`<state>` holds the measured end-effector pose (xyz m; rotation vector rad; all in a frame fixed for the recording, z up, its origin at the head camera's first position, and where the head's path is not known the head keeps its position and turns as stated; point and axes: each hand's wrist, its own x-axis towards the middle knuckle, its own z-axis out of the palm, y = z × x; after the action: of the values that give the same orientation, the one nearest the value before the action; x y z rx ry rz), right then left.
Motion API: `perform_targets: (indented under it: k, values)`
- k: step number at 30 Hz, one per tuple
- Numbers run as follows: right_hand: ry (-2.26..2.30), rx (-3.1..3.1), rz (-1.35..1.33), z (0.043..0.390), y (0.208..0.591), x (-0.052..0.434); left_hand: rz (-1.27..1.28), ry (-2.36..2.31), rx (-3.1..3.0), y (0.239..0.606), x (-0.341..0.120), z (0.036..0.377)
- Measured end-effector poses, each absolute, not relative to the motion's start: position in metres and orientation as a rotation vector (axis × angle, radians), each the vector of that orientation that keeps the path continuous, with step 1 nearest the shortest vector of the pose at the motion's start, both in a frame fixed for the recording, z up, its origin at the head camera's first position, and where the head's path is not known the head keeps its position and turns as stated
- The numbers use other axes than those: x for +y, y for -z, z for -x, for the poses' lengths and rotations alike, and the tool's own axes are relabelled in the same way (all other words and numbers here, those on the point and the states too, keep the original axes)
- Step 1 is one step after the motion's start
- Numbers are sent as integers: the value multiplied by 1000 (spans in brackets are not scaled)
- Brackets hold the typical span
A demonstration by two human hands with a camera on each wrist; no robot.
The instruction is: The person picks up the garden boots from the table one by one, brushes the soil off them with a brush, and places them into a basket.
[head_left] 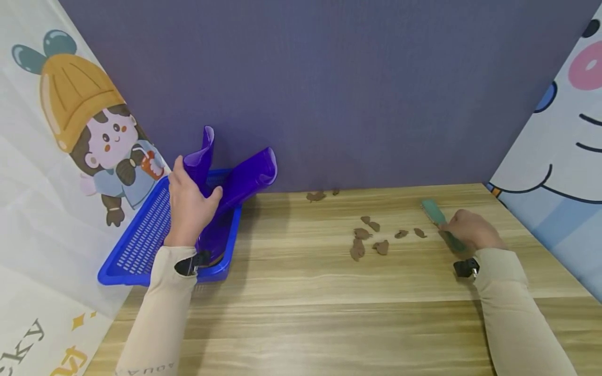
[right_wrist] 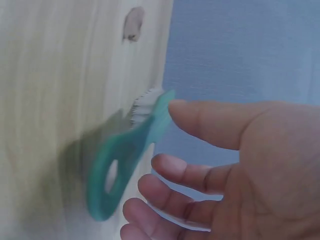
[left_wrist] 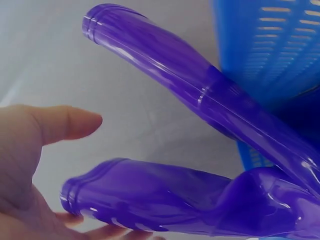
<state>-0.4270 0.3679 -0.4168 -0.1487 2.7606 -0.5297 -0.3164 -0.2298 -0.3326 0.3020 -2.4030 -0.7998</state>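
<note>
Two glossy purple rubber gloves stick up out of a blue plastic basket, cuffs upward. My left hand is at the nearer cuff with the thumb spread wide. In the left wrist view its fingers lie behind and below one glove, and the thumb stands apart from both gloves. A green brush with white bristles lies on the table at the right. My right hand is beside it, fingers loosely bent and not wrapped round it. The thumb tip is close to the brush head; contact is unclear.
Several brown scraps resembling dry leaves are scattered on the wooden table, two of them near the back edge. A dark partition rises behind. Printed cloths with cartoon figures hang at the left and right.
</note>
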Motion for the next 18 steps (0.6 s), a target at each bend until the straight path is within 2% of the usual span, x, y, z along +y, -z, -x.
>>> perform_targets:
  k: [12,18]
  values:
    - [668,2833,221,429,411,360,-309,685,-2236,331,-214,308]
    - [764,2899,339,429,411,348,-193,655,-2243,326,-198,300]
